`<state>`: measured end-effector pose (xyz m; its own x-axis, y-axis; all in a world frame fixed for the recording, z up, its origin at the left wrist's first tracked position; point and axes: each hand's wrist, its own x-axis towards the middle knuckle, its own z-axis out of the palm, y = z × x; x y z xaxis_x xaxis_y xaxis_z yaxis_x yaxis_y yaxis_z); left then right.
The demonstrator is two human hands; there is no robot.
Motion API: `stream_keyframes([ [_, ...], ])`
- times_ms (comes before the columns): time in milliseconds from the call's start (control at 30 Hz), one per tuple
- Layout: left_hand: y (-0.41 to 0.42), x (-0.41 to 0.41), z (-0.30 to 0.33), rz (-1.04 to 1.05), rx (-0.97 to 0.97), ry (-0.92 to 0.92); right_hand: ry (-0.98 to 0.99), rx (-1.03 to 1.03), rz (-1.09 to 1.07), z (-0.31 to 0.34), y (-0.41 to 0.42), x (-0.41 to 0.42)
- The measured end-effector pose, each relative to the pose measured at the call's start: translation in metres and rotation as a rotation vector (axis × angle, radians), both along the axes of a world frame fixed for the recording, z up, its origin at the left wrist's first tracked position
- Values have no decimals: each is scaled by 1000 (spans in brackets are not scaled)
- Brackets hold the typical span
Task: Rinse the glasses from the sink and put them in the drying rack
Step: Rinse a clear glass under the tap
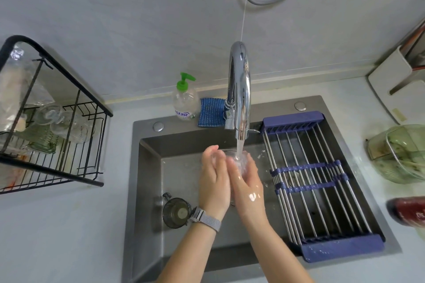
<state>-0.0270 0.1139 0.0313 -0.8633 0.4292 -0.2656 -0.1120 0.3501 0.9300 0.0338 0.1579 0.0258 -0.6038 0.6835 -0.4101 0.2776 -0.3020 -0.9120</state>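
Note:
A clear glass (232, 156) sits under the running water of the chrome tap (239, 99), over the grey sink (147, 167). My left hand (213, 179) and my right hand (247, 181) both hold it, one on each side, and they hide most of it. A dark smoked glass (176, 212) stands in the sink at the lower left, beside my left wrist. The black wire drying rack (69, 145) stands on the counter at the left, with several clear and green glasses (66, 124) in it.
A blue roll-up rack (322, 179) spans the sink's right half. A soap bottle with a green pump (185, 101) and a blue sponge cloth (210, 112) stand behind the sink. A green bowl (402, 151) and a red object (409, 211) lie on the right counter.

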Motion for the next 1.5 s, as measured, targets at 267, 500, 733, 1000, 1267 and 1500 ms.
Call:
stream_keyframes([
  [267,5,8,-9,-180,8,76,135,-367,-177,-8,20,8],
  [500,20,-8,-11,-82,-93,-491,101,-313,-135,-10,18,10],
  [733,19,-13,-16,8,-9,-589,135,-293,-78,-6,23,5],
  [1000,13,-7,-19,31,-23,-389,188,-296,-44,-6,22,3],
  [1267,-1,6,-9,-219,69,-319,181,-297,-87,-5,20,5],
  [1500,-8,3,-9,-122,107,-537,99,-207,-27,-8,16,11],
])
